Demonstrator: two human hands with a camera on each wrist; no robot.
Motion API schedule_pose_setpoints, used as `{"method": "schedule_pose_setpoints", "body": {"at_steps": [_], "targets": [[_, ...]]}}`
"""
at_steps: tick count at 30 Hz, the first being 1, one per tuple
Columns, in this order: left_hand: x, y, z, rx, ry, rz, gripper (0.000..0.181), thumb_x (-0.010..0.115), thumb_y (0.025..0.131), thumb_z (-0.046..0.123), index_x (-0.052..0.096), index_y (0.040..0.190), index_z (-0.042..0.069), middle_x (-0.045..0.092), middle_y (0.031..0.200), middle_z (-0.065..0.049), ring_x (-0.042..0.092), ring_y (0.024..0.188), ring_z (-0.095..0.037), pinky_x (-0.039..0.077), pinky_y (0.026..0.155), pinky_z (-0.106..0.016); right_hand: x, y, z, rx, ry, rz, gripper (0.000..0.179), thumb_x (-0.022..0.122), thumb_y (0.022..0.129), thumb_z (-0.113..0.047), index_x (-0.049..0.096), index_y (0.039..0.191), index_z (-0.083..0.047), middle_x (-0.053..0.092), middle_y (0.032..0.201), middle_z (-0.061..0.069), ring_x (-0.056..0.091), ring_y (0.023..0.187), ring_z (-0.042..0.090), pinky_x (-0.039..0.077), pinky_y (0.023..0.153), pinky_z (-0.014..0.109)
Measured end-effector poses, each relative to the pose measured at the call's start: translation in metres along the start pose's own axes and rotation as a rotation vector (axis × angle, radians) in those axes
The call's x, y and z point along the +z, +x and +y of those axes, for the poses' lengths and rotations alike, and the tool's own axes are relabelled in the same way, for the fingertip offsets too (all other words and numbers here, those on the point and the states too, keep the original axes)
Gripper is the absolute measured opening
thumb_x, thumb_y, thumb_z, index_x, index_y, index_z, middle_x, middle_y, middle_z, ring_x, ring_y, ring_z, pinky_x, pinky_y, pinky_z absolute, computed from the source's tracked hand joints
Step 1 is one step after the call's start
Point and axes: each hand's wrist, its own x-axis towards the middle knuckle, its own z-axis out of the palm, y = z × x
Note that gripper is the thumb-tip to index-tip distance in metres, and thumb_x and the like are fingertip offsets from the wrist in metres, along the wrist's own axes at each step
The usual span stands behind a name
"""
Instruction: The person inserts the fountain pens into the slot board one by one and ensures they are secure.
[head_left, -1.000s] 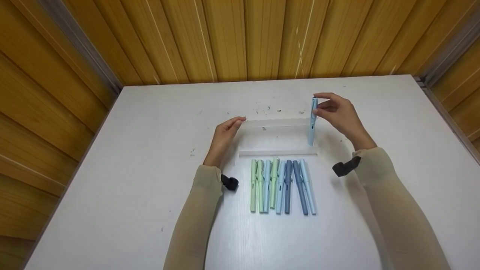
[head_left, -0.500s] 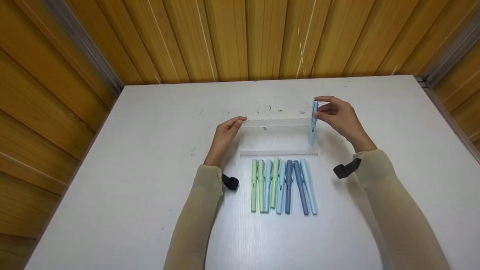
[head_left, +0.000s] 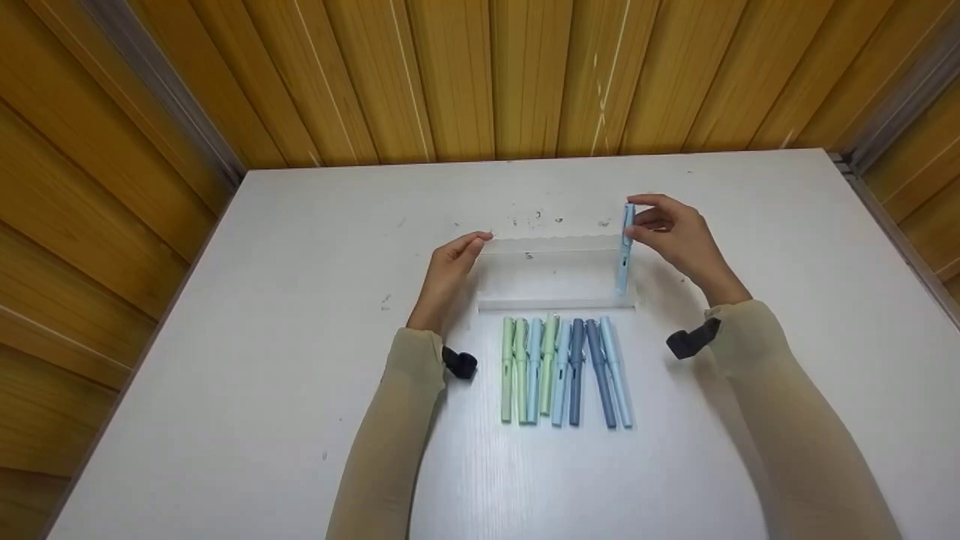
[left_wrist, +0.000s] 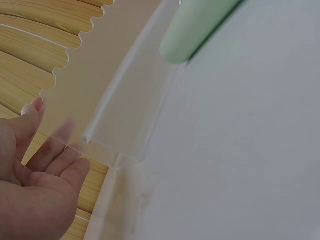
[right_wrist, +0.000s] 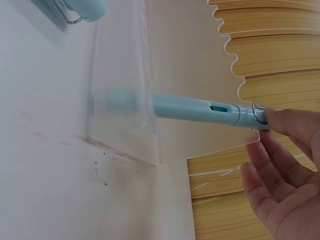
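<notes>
A clear plastic pen stand with a scalloped top edge and a front lip stands on the table. My left hand pinches its upper left corner; in the left wrist view the thumb lies on the edge, the other fingers behind the sheet. My right hand holds a light blue pen by its cap, nearly upright at the stand's right end. In the right wrist view, the pen's lower end shows blurred through the front lip, and the cap is by the scalloped edge.
In front of the stand lies a row of several capped pens: green ones, light blue ones and dark blue ones. The white table ends at a yellow wood-patterned wall behind.
My right hand and the light blue pen have come down slightly at the stand's right end. My left hand keeps its hold on the left corner.
</notes>
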Motion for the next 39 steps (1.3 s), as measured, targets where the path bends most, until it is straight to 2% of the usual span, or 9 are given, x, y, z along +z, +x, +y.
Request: {"method": "schedule_pose_setpoints", "body": {"at_steps": [5, 8, 15, 21, 29, 39], "targets": [[0.0017, -0.0003, 0.0007, -0.027, 0.020, 0.010, 0.035, 0.053, 0.097, 0.039, 0.067, 0.121, 0.017, 0.058, 0.135, 0.001, 0.046, 0.133, -0.016, 0.034, 0.114, -0.037, -0.0006, -0.0002, 0.0017, 0.006, -0.023, -0.001, 0.046, 0.067, 0.092, -0.021, 0.055, 0.136, -0.017, 0.066, 0.114, 0.014, 0.060, 0.102, 0.018, 0.048, 0.086, 0.014], [0.0022, -0.0004, -0.0001, -0.024, 0.022, 0.014, 0.035, 0.053, 0.097, 0.039, 0.067, 0.120, 0.017, 0.059, 0.135, 0.001, 0.046, 0.133, -0.016, 0.034, 0.114, -0.038, -0.0011, -0.0001, 0.0017, 0.004, -0.032, -0.005, 0.046, 0.067, 0.092, -0.021, 0.054, 0.136, -0.017, 0.066, 0.114, 0.015, 0.061, 0.103, 0.021, 0.049, 0.090, 0.020], [0.0023, 0.0000, -0.0006, -0.029, 0.035, 0.024, 0.033, 0.053, 0.097, 0.039, 0.068, 0.119, 0.019, 0.059, 0.134, 0.003, 0.046, 0.133, -0.015, 0.034, 0.113, -0.038, -0.0022, 0.0001, -0.0003, 0.024, -0.047, -0.016, 0.046, 0.066, 0.092, -0.022, 0.054, 0.136, -0.019, 0.066, 0.114, 0.014, 0.061, 0.105, 0.023, 0.051, 0.089, 0.022], [0.0021, 0.0001, -0.0008, -0.038, 0.043, 0.022, 0.033, 0.053, 0.097, 0.039, 0.068, 0.119, 0.020, 0.059, 0.135, 0.003, 0.046, 0.134, -0.015, 0.034, 0.113, -0.038, -0.0011, -0.0003, -0.0008, 0.019, -0.037, -0.021, 0.048, 0.066, 0.092, -0.021, 0.052, 0.138, -0.019, 0.065, 0.115, 0.014, 0.060, 0.106, 0.024, 0.051, 0.095, 0.032], [0.0012, -0.0004, -0.0010, -0.034, 0.034, 0.021, 0.033, 0.053, 0.097, 0.039, 0.068, 0.120, 0.019, 0.058, 0.136, 0.002, 0.045, 0.135, -0.016, 0.034, 0.114, -0.038, -0.0010, -0.0001, 0.0025, 0.007, -0.036, -0.019, 0.053, 0.067, 0.092, -0.025, 0.048, 0.141, -0.018, 0.065, 0.116, 0.014, 0.060, 0.108, 0.024, 0.050, 0.093, 0.025], [0.0028, -0.0002, -0.0012, -0.044, 0.040, 0.016, 0.033, 0.053, 0.096, 0.042, 0.067, 0.119, 0.022, 0.058, 0.135, 0.005, 0.045, 0.134, -0.014, 0.033, 0.114, -0.038, -0.0091, -0.0068, 0.0032, 0.028, -0.033, 0.017, 0.054, 0.065, 0.092, -0.035, 0.049, 0.140, -0.018, 0.064, 0.118, 0.011, 0.060, 0.107, 0.016, 0.049, 0.098, 0.027]]}}
